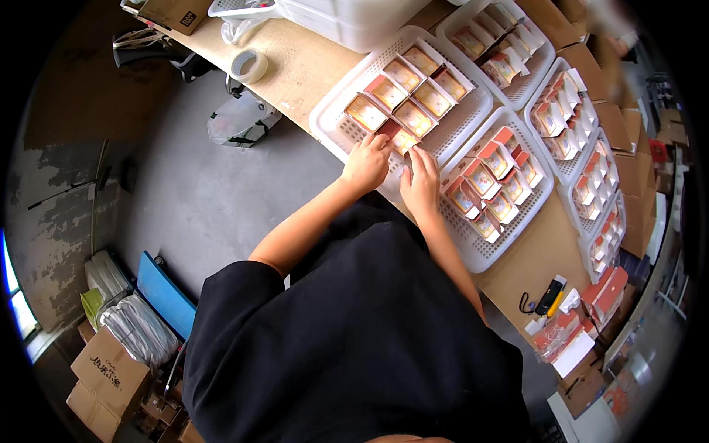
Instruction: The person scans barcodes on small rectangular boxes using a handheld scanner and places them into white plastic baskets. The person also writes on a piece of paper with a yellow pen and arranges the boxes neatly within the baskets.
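Both hands are at the near end of a white perforated plastic basket point(327, 113) holding several small open cartons in rows. My left hand point(368, 160) has its bent fingers at the red flap of the nearest small carton point(403, 139). On the right side of that carton, my right hand point(420, 174) touches its edge with the fingertips, thumb apart from the fingers. Whether either hand grips the carton is hard to tell, since the fingers cover its edges. A second white basket point(482, 264) with similar open cartons point(479, 180) stands just right of my right hand.
More white baskets point(520, 99) of small cartons line the table's far side. A tape roll point(248, 65) lies on the wooden table point(299, 55) near a large white plastic bin point(343, 22). Black and yellow tools point(549, 298) and red packages point(604, 296) lie to the right.
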Action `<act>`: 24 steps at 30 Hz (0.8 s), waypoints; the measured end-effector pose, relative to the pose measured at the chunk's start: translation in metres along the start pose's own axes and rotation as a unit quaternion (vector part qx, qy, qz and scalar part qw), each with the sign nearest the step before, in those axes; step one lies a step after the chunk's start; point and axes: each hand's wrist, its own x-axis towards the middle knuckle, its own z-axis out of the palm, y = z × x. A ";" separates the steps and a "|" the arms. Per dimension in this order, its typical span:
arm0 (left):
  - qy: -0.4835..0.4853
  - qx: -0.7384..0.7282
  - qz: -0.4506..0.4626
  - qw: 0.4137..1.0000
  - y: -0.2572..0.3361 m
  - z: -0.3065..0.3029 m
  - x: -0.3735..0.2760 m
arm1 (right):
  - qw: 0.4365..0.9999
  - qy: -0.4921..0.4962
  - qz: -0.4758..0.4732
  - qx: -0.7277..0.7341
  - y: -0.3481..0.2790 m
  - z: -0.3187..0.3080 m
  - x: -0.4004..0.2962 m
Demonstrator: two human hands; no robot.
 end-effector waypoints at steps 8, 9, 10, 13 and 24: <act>-0.057 0.054 0.063 0.995 -0.007 -0.022 0.005 | 0.999 0.048 0.005 -0.016 -0.009 0.015 -0.004; -0.048 0.055 0.076 0.994 -0.011 -0.021 0.004 | 0.998 0.050 -0.001 -0.029 -0.009 0.016 -0.006; -0.040 0.057 0.089 0.994 -0.017 -0.017 0.001 | 0.998 0.051 -0.011 -0.044 -0.008 0.018 -0.006; -0.035 0.049 0.113 0.992 -0.026 -0.018 0.000 | 0.994 0.057 -0.038 -0.088 -0.003 0.020 -0.004; -0.049 -0.060 0.163 0.984 -0.043 -0.027 0.011 | 0.991 0.051 -0.033 -0.120 -0.008 0.021 -0.008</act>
